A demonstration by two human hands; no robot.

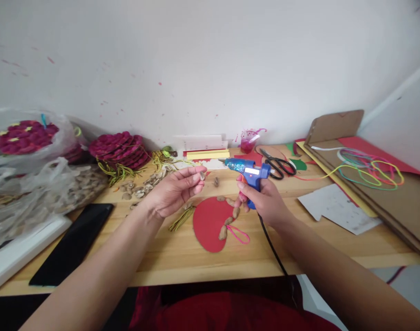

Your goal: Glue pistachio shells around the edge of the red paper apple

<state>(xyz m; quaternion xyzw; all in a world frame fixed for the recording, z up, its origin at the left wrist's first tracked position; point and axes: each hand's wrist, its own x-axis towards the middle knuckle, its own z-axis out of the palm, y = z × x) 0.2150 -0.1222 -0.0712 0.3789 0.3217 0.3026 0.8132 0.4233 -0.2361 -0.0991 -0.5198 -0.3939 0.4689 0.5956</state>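
Between the thumb and fingers of my left hand (177, 191) is a small brown shell piece (202, 175). My right hand (267, 202) grips a blue glue gun (246, 172) by its handle, nozzle pointing left toward the shell piece. A black cord runs down from the handle. Below and between both hands lies a red rounded cutout (210, 225). Several brown shell pieces (235, 212) line its right and upper edge, and a pink loop (240, 235) sticks out at its right. Green strands (181, 219) stick out at its left. Another shell piece (216, 182) lies just beyond the cutout.
Loose shells (151, 184) and a plastic bag of shells (78, 186) lie left, near a black phone-like slab (73, 243). Behind are stacked magenta pieces (118, 149), a magenta-stained cup (247, 142) and scissors (277, 163). Cardboard (375, 197) with coloured cord (370, 170) lies right.
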